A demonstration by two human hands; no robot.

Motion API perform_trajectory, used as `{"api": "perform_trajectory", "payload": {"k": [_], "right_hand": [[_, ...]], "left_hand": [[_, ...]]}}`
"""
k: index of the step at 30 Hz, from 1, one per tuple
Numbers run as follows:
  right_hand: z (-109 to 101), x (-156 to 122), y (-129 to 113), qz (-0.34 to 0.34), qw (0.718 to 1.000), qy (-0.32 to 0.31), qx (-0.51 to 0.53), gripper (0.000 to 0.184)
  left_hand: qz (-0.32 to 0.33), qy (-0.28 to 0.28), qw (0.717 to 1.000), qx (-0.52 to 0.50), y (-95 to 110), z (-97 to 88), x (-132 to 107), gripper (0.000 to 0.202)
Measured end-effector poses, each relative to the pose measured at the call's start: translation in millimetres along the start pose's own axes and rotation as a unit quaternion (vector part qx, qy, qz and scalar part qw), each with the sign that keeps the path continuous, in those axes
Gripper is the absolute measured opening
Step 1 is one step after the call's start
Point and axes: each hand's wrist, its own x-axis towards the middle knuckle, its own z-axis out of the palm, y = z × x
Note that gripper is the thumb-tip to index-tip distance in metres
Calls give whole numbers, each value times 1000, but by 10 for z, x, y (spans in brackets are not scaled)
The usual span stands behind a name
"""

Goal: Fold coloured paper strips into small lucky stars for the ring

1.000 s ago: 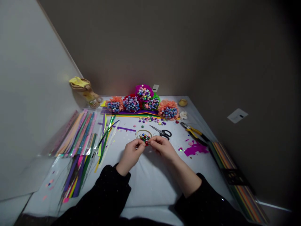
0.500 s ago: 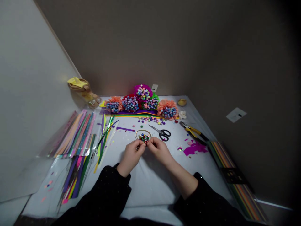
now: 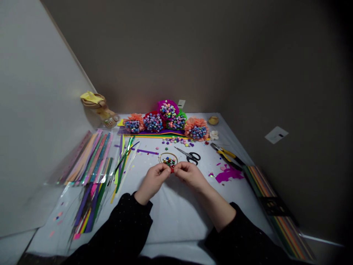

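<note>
The left hand (image 3: 152, 180) and the right hand (image 3: 190, 176) are coming together with curled fingers, and both are pinching a small red piece (image 3: 172, 169), which is mostly hidden between the fingertips. Black speckled sleeves (image 3: 121, 228) are covering the forearms' ends, and a pale smooth sheet (image 3: 171, 217) is covering the table. Just beyond the fingers, a thin gold ring (image 3: 168, 159) is lying flat around shiny multicoloured paper stars (image 3: 168, 161). Black-handled scissors (image 3: 190, 156) are lying beside it, and magenta paper scraps (image 3: 228, 175) and yellow-handled pliers (image 3: 226, 154) are lying further right. Long coloured paper strips (image 3: 91, 158) in clear plastic sleeves are lying at the left, and a dark label (image 3: 274, 206) on a striped pack is too small for reading. Farthest away, round crepe-paper bunches (image 3: 167, 117) filled with tiny stars are standing in a row.
</note>
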Motion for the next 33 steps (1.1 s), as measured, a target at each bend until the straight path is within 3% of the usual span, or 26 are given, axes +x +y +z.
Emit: {"api": "perform_trajectory", "payload": {"k": [9, 12, 18, 21, 24, 28, 33], "right_hand": [[32, 39, 59, -63, 991, 46, -112, 11], [18, 48, 78, -67, 991, 33, -114, 14], [-21, 91, 123, -62, 989, -18, -136, 18], [-26, 101, 133, -72, 988, -30, -132, 15], [-24, 89, 104, -83, 994, 1, -77, 15], [-5, 56, 66, -81, 996, 13, -32, 18], [19, 41, 64, -63, 998, -2, -18, 19]], "left_hand": [[60, 40, 993, 89, -23, 58, -13, 18], [73, 47, 987, 135, -28, 54, -11, 19], [166, -15, 954, 248, -36, -2, -14, 20], [188, 33, 952, 239, -55, -6, -28, 18], [213, 96, 950, 208, -64, -4, -40, 16], [279, 101, 925, 235, -84, 6, -41, 24], [352, 118, 893, 254, -132, 17, -34, 19]]}}
